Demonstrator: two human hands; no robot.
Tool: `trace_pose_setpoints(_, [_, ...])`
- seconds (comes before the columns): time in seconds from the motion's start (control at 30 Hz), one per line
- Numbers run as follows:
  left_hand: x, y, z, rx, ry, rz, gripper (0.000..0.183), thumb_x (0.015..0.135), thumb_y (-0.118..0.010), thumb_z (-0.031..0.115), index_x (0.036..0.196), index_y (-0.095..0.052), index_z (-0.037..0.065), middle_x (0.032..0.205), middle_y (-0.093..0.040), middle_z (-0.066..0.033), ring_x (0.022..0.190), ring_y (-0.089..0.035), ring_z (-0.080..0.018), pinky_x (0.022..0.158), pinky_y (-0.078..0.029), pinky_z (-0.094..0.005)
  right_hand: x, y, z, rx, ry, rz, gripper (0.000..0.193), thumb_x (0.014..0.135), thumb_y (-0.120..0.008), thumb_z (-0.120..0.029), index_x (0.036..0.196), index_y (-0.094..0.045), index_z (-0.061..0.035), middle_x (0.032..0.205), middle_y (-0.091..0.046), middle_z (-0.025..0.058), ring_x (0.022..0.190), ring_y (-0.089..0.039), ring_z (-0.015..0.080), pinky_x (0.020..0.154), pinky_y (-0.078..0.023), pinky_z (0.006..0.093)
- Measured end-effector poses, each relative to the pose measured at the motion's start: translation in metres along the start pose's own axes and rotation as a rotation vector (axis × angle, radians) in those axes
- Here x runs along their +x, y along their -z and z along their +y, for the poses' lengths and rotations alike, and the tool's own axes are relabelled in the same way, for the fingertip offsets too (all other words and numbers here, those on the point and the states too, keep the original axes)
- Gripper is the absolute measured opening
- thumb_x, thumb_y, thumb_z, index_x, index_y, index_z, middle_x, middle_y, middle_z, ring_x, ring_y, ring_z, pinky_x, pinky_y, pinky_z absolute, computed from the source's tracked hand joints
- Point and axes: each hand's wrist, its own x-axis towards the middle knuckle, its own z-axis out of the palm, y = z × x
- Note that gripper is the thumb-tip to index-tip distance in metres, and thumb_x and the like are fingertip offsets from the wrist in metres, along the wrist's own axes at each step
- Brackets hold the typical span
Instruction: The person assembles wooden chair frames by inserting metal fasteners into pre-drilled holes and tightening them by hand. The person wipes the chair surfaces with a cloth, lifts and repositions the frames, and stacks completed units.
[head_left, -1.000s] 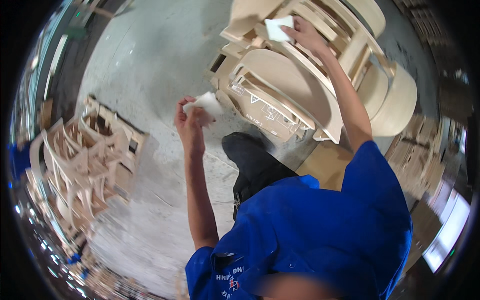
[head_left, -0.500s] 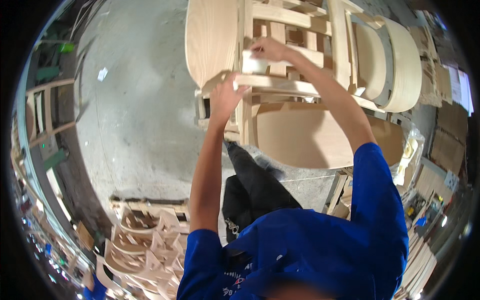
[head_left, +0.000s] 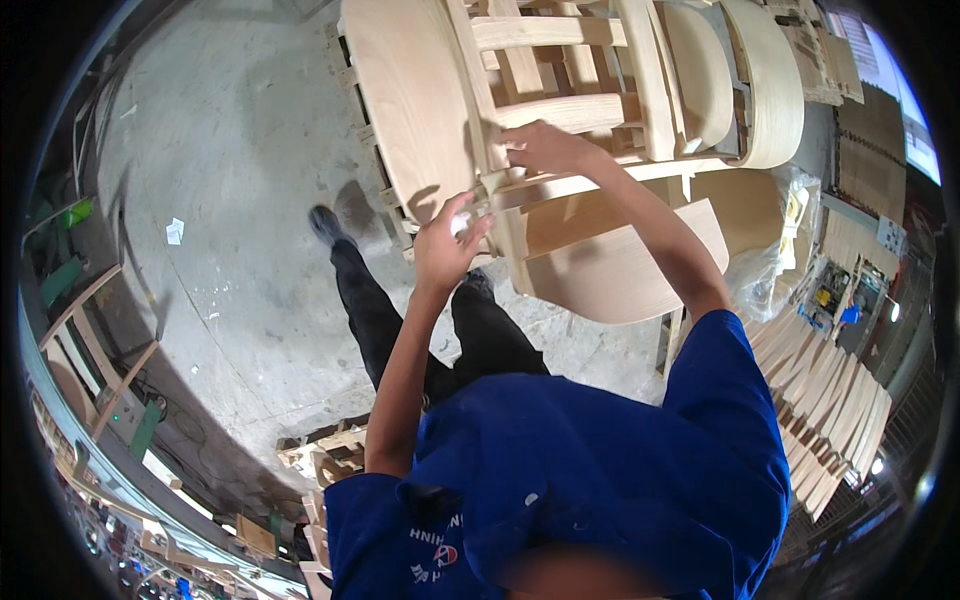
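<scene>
Nearest you is your blue shirt (head_left: pixel 600 450), with both forearms reaching out beyond it. Your left hand (head_left: pixel 447 240) has its thumb and fingers closed around a small white pad (head_left: pixel 460 224); whether it is cloth or abrasive, I can't tell. That pad sits just beside the corner where the crossrail (head_left: pixel 590 182) meets the upright post (head_left: pixel 470 75) of a pale wooden chair frame. Your right hand (head_left: pixel 550 148) is over that same corner, its fingers bent with the tips at the post. Whether they pinch anything or merely rest there, I can't tell.

You appear to be at the step of hand work on this joint. From here, your next move seems to call for a secure pinch on the pad and a light right hand bracing the post, with your fingertips out of the gap at the corner.

Below the crossrail, on your side, a curved wooden panel (head_left: pixel 620 270) juts toward you. Past your hands lie a broad rounded panel (head_left: pixel 415 95) to the left and the curved slats (head_left: pixel 550 31) of the frame. Farther right are a clear plastic bag (head_left: pixel 780 255) and a fanned stack of wooden strips (head_left: pixel 830 400); well off to the left, a paper scrap (head_left: pixel 175 231) lies on the concrete floor (head_left: pixel 240 170).
</scene>
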Motion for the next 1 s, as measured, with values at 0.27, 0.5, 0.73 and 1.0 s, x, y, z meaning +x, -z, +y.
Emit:
trace_pose_setpoints(0.27, [0.057, 0.172, 0.039, -0.421, -0.096, 0.275, 0.019, 0.091, -0.055, 0.016, 0.101, -0.057, 0.000, 0.089, -0.062, -0.0106, 0.084, -0.058, -0.0177, 0.078, -0.046, -0.0303, 0.046, 0.057, -0.229, 0.426, 0.071, 0.147, 0.037, 0.082, -0.069, -0.029, 0.106, -0.062, -0.0004, 0.083, -0.066, 0.0095, 0.071, -0.061, 0.0154, 0.062, -0.050, 0.0288])
trace_pose_setpoints(0.5, [0.168, 0.289, 0.086, -0.449, -0.241, -0.118, 0.034, 0.088, -0.063, 0.014, 0.118, -0.053, 0.002, 0.103, -0.061, -0.0105, 0.088, -0.058, -0.0149, 0.078, -0.047, -0.0266, 0.133, 0.093, -0.254, 1.031, -0.041, 0.516, 0.023, 0.086, -0.068, -0.021, 0.095, -0.065, 0.0003, 0.066, -0.058, -0.0025, 0.057, -0.048, 0.0041, 0.049, -0.039, 0.0233])
trace_pose_setpoints(0.73, [0.337, 0.269, 0.087, -0.252, -0.060, -0.244, 0.047, 0.084, -0.066, 0.009, 0.126, -0.047, -0.001, 0.106, -0.061, -0.0154, 0.084, -0.062, -0.0180, 0.071, -0.053, -0.0314, 0.195, 0.123, -0.131, 1.292, -0.366, 1.047, 0.028, 0.092, -0.059, -0.021, 0.110, -0.063, 0.0009, 0.083, -0.066, 0.0052, 0.072, -0.059, 0.0094, 0.060, -0.050, 0.0247])
trace_pose_setpoints(1.0, [0.505, 0.144, 0.068, 0.596, -0.401, -0.515, 0.039, 0.077, -0.071, 0.023, 0.109, -0.061, 0.002, 0.093, -0.064, -0.0189, 0.082, -0.062, -0.0344, 0.071, -0.050, -0.0392, 0.267, 0.127, 0.001, 1.045, -0.758, 0.978, 0.033, 0.071, -0.077, -0.023, 0.086, -0.067, 0.0045, 0.070, -0.066, 0.0132, 0.061, -0.064, 0.0169, 0.057, -0.052, 0.0301])
